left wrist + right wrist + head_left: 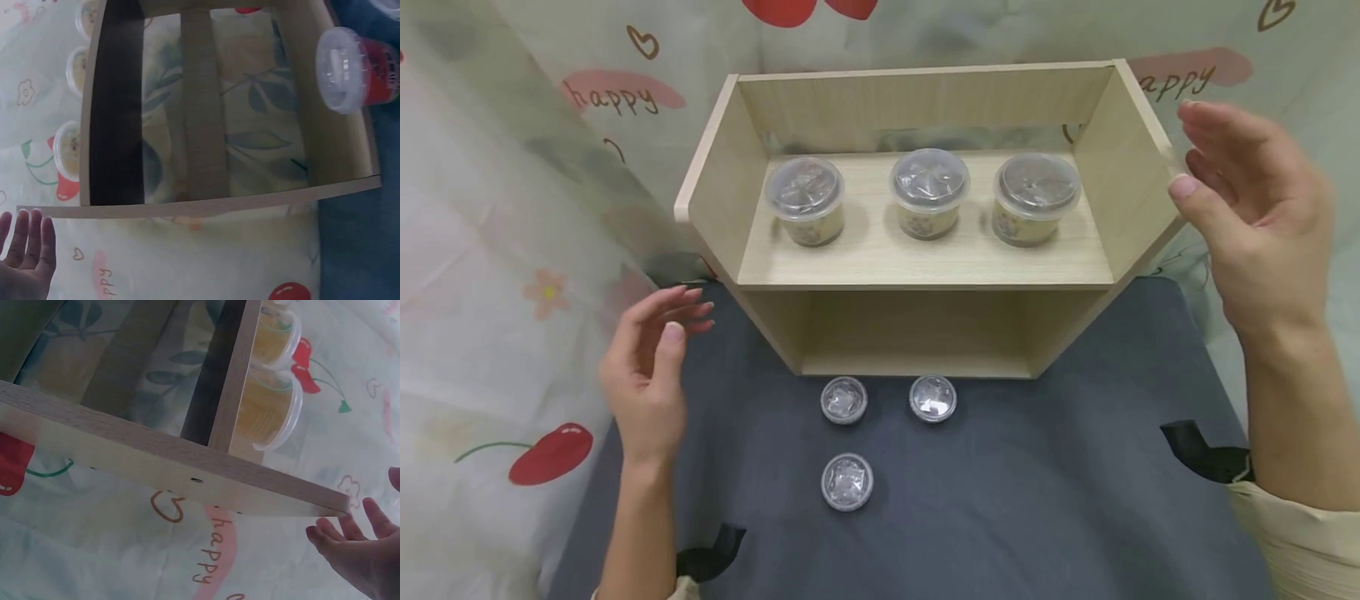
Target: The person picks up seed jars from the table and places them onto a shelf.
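Note:
A pale wooden two-tier shelf [925, 279] stands on the table. My left hand [651, 371] hovers off its left side, holding nothing, its fingers loosely bent. At the shelf's right panel [1138, 158], my right hand [1270, 208] is raised with nothing in its grasp, the thumb tip right by the panel's edge. In the right wrist view the fingers of that hand [362, 550] reach up to the panel's corner. Three clear-lidded tubs with yellowish sides, a left one [807, 200], a middle one [929, 193] and a right one [1036, 198], sit in a row on the upper tier.
Three more lidded tubs rest on the dark grey cloth [1000, 508]: two just before the shelf [844, 400] [933, 398] and one nearer me [847, 482]. A red-sided tub [378, 72] shows in the left wrist view. Printed curtains [490, 292] hang behind and at the left.

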`<state>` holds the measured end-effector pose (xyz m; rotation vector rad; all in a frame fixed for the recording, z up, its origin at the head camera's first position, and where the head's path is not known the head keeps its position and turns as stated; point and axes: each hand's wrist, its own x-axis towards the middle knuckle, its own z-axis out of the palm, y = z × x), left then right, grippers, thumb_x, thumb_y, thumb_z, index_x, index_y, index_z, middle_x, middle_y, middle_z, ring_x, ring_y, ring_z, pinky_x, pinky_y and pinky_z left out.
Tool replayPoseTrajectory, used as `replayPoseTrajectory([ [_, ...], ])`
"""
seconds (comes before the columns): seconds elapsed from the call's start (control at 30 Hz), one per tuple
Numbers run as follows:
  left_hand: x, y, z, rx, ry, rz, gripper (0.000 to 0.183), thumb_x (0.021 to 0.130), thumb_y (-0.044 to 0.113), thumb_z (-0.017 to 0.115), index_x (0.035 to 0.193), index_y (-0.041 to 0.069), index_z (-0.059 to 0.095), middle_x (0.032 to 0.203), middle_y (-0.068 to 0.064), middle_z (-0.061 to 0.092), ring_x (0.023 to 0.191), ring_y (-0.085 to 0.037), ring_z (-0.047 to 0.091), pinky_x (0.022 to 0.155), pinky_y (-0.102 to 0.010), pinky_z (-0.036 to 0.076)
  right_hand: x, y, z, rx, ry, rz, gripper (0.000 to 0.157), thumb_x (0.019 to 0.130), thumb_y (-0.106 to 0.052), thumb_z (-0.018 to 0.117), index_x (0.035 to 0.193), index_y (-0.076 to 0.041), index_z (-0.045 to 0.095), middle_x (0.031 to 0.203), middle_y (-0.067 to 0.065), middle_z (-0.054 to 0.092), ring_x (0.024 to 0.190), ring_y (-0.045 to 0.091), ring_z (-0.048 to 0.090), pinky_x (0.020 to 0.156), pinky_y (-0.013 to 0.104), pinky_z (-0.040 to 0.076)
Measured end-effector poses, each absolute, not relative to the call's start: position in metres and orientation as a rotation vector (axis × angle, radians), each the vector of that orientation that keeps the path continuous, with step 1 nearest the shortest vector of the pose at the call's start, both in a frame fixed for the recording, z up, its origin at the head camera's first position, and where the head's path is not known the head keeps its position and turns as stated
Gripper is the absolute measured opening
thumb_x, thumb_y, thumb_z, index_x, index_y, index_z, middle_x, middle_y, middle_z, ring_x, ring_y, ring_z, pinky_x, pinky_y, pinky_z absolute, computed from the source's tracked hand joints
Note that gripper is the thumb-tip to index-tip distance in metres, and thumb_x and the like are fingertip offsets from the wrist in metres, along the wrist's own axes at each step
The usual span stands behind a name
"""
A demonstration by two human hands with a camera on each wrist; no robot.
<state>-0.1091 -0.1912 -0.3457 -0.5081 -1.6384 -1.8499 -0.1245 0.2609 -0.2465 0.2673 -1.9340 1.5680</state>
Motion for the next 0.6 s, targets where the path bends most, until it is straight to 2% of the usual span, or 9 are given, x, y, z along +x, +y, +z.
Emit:
replayPoseTrajectory([
  [0.23, -0.102, -0.199, -0.376, -0.528, -1.655, -1.873, 0.029, 0.091, -0.016, 0.048, 0.118, -0.022, 0.055, 0.108, -0.027, 0.066, 0.096, -0.029, 0.068, 0.088, -0.032, 0.054, -0.13, 0.273, -0.257, 0.305, -1.768, 1.909, 0.038, 0.088, 0.017, 0.057, 0.125, 0.008, 0.063, 0.131, 0.019, 0.061, 0.127, 0.03, 0.053, 0.104, 0.028, 0.043],
  [0.43, -0.093, -0.201, -0.409, -0.617, -1.7, -1.925, 0.029, 0.089, -0.021, 0.047, 0.117, -0.026, 0.052, 0.109, -0.027, 0.066, 0.098, -0.028, 0.068, 0.089, -0.031, 0.054, -0.131, 0.279, -0.264, 0.265, -1.738, 2.07, 0.039, 0.093, 0.011, 0.057, 0.132, 0.008, 0.058, 0.141, 0.019, 0.051, 0.131, 0.031, 0.047, 0.097, 0.024, 0.046],
  [0.6, -0.088, -0.197, -0.426, -0.695, -1.743, -1.963, 0.029, 0.088, -0.022, 0.048, 0.117, -0.027, 0.051, 0.11, -0.029, 0.065, 0.102, -0.029, 0.067, 0.089, -0.032, 0.054, -0.135, 0.284, -0.266, 0.247, -1.712, 2.132, 0.038, 0.096, 0.005, 0.057, 0.134, 0.009, 0.056, 0.141, 0.019, 0.05, 0.127, 0.03, 0.049, 0.094, 0.025, 0.048],
])
